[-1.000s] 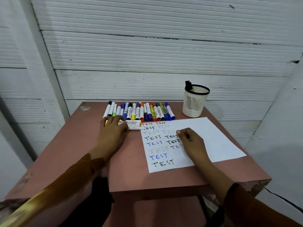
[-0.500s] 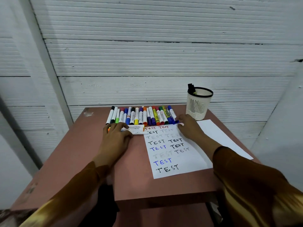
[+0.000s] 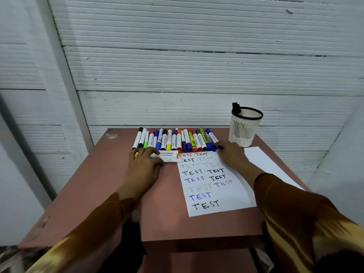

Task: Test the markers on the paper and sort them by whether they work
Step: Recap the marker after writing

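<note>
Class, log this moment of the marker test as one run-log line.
stage: picking next marker | right hand: fingers on blue marker at row's right end | left hand: resting on tested markers | paper: TEST words

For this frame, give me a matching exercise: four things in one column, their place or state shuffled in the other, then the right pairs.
Things:
1. mesh pen cup
2. paper
3. left hand
4. right hand

Places or states:
A. at the right end of the marker row, fingertips at a blue marker
B. back right of the table
C. rests on markers lying crosswise near the paper's top left corner
D. covered with the word TEST

Pairs: 1-B, 2-D, 3-C, 4-A
</note>
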Demonstrator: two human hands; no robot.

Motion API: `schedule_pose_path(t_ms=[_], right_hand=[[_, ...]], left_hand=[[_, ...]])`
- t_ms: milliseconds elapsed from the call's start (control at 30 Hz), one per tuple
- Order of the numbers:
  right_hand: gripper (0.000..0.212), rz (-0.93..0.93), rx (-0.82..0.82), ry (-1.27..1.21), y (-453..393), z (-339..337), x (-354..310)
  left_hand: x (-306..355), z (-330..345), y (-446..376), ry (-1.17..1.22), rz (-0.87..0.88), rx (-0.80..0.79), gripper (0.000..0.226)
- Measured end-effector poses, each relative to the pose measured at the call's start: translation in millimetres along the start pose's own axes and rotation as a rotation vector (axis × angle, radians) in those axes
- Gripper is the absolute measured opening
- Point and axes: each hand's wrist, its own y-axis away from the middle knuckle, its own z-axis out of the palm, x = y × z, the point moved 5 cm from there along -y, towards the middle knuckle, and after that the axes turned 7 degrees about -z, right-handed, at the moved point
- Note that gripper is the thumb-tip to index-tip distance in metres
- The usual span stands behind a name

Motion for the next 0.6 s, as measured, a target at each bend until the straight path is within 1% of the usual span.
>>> schedule_pose_path(t_ms=[167,233,333,400,433,500,533,600], right_hand=[[0.022,0.134,0.377,-0.438,12,-23,13],[0.019,0.153,0.483,-0.528,20,-30,19],[0.017,0.166,0.58,-0.649,31,-39,25],[0.015,0.169,0.604,-0.744,40,-43,25],[0.012,0.157,0.6,-0.791,44,-44,22],[0.013,0.124,0.567,-0.892,56,-46,12],[0.015,0.108,0.533,-0.942,63,-45,5],[0.01,0.063,0.438,-1.028,75,-45,-12]], left_hand=[[1,-1,1,-0.013,-0.001,-0.016,0.014],[1,0,1,-0.004,-0.006,-0.025,0.014],[1,-1,1,0.006,-0.028,-0.01,0.014],[5,-3,1,0.031,-0.008,0.009,0.009],[5,-4,2,0.051,0.0,0.015,0.011],[6,-9,3,0.113,-0.006,0.027,0.03],[7,-12,3,0.146,-0.026,0.042,0.035],[15,-17,-1,0.19,-0.044,0.075,0.041]])
